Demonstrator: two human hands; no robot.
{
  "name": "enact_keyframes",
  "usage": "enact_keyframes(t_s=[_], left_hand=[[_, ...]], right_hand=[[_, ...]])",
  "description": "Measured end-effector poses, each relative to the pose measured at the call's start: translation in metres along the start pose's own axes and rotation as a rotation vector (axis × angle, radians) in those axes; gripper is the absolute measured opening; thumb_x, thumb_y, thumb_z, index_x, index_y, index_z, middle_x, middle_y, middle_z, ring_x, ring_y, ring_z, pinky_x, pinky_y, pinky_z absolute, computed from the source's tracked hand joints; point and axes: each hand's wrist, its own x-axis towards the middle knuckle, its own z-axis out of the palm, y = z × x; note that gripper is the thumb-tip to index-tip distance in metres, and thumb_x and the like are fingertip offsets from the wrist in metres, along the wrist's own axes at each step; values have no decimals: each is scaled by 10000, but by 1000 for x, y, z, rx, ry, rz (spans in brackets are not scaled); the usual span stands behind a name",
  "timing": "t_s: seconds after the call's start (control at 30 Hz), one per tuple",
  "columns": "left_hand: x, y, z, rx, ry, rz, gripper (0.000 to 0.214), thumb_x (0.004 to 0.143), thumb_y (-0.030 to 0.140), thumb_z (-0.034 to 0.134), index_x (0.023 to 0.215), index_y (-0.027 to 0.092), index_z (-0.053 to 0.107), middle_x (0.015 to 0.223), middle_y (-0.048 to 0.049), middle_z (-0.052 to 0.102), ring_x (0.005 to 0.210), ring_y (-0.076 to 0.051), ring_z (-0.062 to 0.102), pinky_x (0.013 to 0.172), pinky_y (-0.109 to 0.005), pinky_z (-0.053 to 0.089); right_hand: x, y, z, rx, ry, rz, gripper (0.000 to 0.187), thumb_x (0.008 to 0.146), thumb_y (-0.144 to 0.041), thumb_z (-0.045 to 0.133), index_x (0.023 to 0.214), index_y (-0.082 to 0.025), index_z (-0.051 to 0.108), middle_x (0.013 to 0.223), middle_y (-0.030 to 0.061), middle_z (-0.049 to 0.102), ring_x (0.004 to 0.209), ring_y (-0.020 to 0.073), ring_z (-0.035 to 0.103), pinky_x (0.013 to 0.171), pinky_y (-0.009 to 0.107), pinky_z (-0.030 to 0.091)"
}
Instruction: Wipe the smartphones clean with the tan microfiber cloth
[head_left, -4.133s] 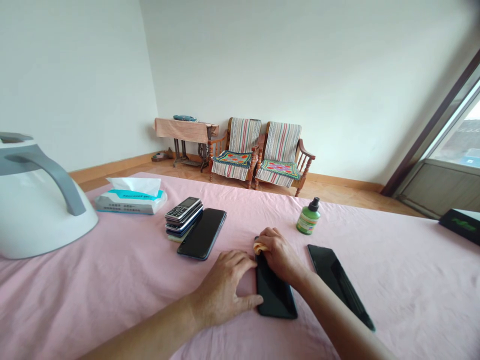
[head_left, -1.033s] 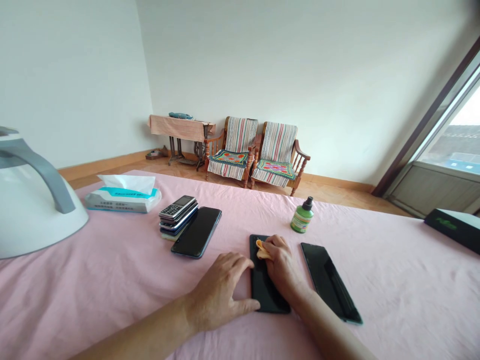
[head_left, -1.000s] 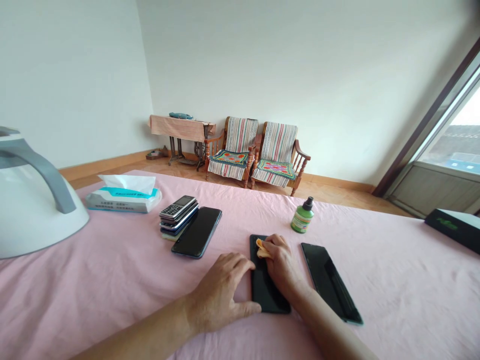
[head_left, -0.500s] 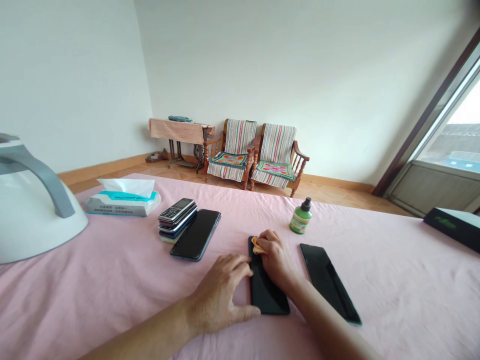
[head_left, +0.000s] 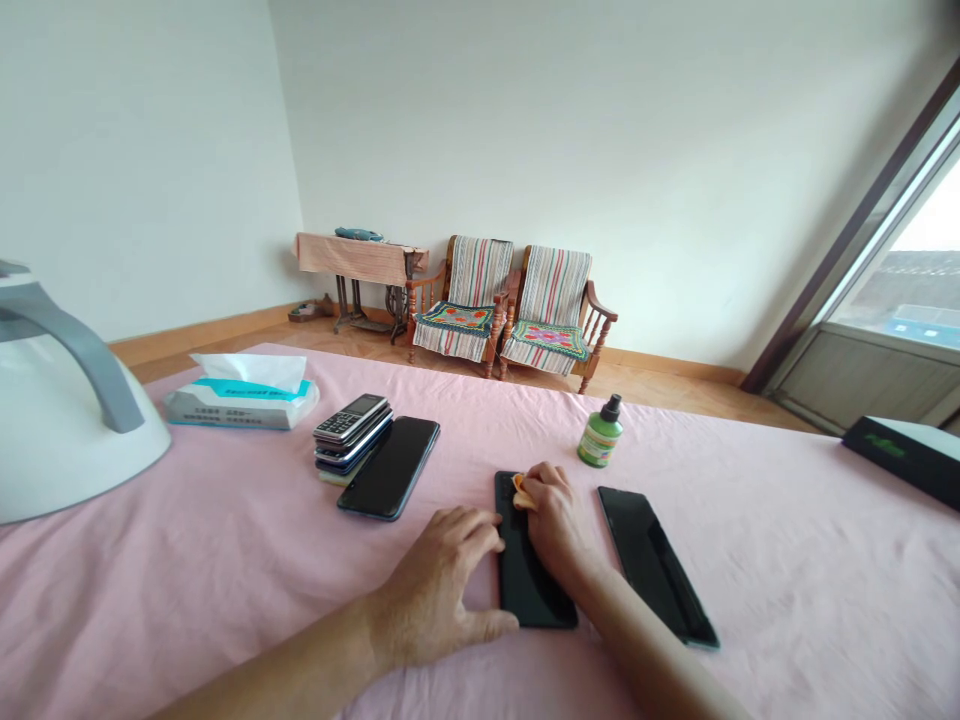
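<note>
A dark smartphone (head_left: 532, 585) lies on the pink tablecloth in front of me, its camera-lens side up. My left hand (head_left: 442, 585) rests at its left side, thumb and fingers spread, fingertips touching the edge and the thumb at the lower corner. Pinched in the fingers of my right hand (head_left: 555, 520) is a small orange-yellow cloth (head_left: 523, 495), pressed on the phone's upper part. The hand and wrist cover much of the phone's right side. Another black smartphone (head_left: 660, 570) lies to the right of my right forearm.
Ahead stands a green spray bottle (head_left: 601, 435). Left are a black smartphone (head_left: 391, 470), a stack of phones (head_left: 352, 430), a tissue pack (head_left: 240, 400) and a large white kettle (head_left: 67, 430). A black box (head_left: 900, 455) sits far right. Two chairs (head_left: 551, 320) stand beyond the table.
My right hand with the cloth has shifted slightly right across the top of the phone, showing more of its upper left corner. My left hand stays in place against the phone.
</note>
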Motion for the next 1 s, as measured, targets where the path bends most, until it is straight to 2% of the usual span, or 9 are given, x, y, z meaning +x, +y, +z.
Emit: enact_keyframes(t_s=[0.1, 0.23, 0.4, 0.57, 0.8, 1.0], left_hand=[[0, 0, -1, 2, -5, -15, 571, 628, 417, 831, 1097, 171, 620, 1279, -132, 555, 1174, -326, 498, 1009, -468, 381], [-1, 1, -1, 0, -30, -35, 609, 591, 402, 850, 1103, 168, 618, 1345, -147, 512, 1226, -341, 464, 1033, -481, 367], [-1, 2, 1, -23, -26, -60, 591, 597, 359, 840, 1107, 164, 613, 1370, -150, 500, 1256, -339, 451, 1050, -475, 366], [0, 2, 0, -16, -34, -46, 587, 606, 365, 830, 1109, 153, 615, 1368, -163, 502, 1255, -334, 457, 1053, -471, 366], [-1, 0, 3, -6, -6, -31, 581, 609, 379, 819, 1113, 183, 608, 1353, -137, 521, 1249, -333, 464, 1050, -476, 368], [-1, 0, 3, 19, -15, -32, 574, 620, 378, 812, 1118, 180, 605, 1356, -140, 517, 1240, -328, 472, 1043, -472, 374]], right_hand=[[0, 0, 1, 17, -28, -21, 352, 751, 54, 444, 833, -183, 691, 896, 71, 610, 846, 194, 515, 761, 268, 410], [0, 7, 0, -5, 7, 25, 344, 746, 47, 441, 851, -162, 693, 897, 92, 605, 854, 214, 504, 785, 306, 394], [-1, 11, -1, 19, -38, -26, 374, 756, 34, 453, 912, -201, 699, 955, 69, 622, 871, 205, 509, 787, 304, 380], [4, 16, -2, -4, -7, 11, 375, 748, 40, 447, 934, -166, 698, 976, 101, 610, 887, 222, 500, 784, 331, 375], [-6, 8, -7, 62, -53, -85, 319, 785, 20, 470, 879, -189, 691, 923, 66, 602, 871, 200, 502, 781, 301, 400], [0, 4, -3, 64, -60, -51, 315, 827, 15, 434, 892, -175, 677, 998, 83, 601, 902, 194, 505, 807, 298, 409]])
